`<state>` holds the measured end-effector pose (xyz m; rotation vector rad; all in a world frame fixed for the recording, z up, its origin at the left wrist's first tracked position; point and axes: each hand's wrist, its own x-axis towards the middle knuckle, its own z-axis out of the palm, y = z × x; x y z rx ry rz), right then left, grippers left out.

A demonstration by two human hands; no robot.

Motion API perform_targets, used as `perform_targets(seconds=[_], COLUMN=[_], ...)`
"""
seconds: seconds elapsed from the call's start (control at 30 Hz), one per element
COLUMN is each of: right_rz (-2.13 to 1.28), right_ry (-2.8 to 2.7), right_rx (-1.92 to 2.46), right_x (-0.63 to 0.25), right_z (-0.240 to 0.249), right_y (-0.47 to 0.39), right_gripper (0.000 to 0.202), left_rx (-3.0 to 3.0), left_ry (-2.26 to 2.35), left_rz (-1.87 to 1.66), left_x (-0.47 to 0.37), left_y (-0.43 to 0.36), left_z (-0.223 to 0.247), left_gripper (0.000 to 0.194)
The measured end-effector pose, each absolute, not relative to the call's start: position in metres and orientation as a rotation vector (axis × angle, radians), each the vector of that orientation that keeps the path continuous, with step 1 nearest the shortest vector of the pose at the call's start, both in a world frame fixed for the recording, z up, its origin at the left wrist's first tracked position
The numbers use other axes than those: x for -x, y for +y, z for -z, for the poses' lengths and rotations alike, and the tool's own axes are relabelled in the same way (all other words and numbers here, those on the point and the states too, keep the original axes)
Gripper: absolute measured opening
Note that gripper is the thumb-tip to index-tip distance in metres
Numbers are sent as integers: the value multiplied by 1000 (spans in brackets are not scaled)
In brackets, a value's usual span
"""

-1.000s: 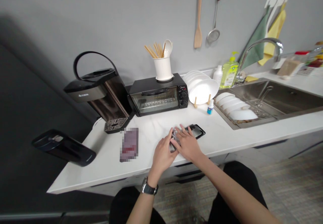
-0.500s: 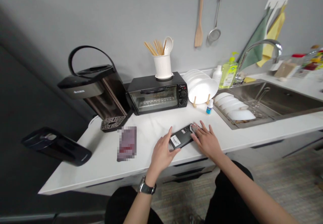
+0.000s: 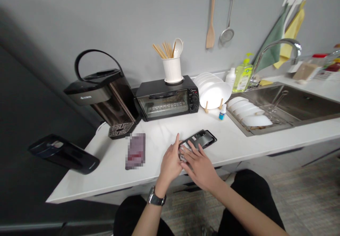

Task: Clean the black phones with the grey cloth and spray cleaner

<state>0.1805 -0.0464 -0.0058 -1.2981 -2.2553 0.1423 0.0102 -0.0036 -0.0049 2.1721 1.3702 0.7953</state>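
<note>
A dark, flat phone-like device [image 3: 203,138] lies slantwise on the white counter, with a pale label near its lower left end. My left hand [image 3: 171,161] holds that end between thumb and forefinger. Over the same end, the fingers of my right hand [image 3: 202,167] press a small, crumpled, greyish wipe [image 3: 183,151] onto the surface. Both hands nearly touch, and they hide most of the label. The device's right end shows a black rim and is uncovered.
A blurred purple item [image 3: 136,151] and a dark tumbler [image 3: 65,154] lie to the left. Behind stand a drinks machine [image 3: 106,97], a toaster oven [image 3: 167,99], white plates [image 3: 215,94] and a small bottle [image 3: 222,112]. The sink [image 3: 305,105] is at the right.
My right hand has slid left and down along the device with the wipe, from its right end to its left end. My left hand has stayed at the left end.
</note>
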Motion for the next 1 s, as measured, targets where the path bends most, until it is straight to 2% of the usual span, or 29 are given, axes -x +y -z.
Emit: perform_targets(seconds=[0.23, 0.4, 0.73, 0.9, 1.0], right_rz=[90, 112, -33, -53, -3], right_ry=[-2156, -2068, -2192, -2280, -2269], right_rx=[1611, 1754, 1414, 1307, 1389], right_x=[-255, -260, -167, -184, -214], right_z=[17, 13, 6, 9, 15], right_y=[-20, 22, -5, -38, -45], right_gripper=[49, 56, 54, 52, 53], left_rx=[-2096, -2108, -2146, -2174, -2145], left_ry=[1390, 1392, 1421, 1403, 1416], left_rz=[-815, -810, -777, -773, -794], left_x=[-15, -14, -14, -12, -13], left_y=[-1, -1, -4, -4, -3], left_z=[-1, -2, 2, 5, 3], left_gripper=[107, 106, 102, 106, 107])
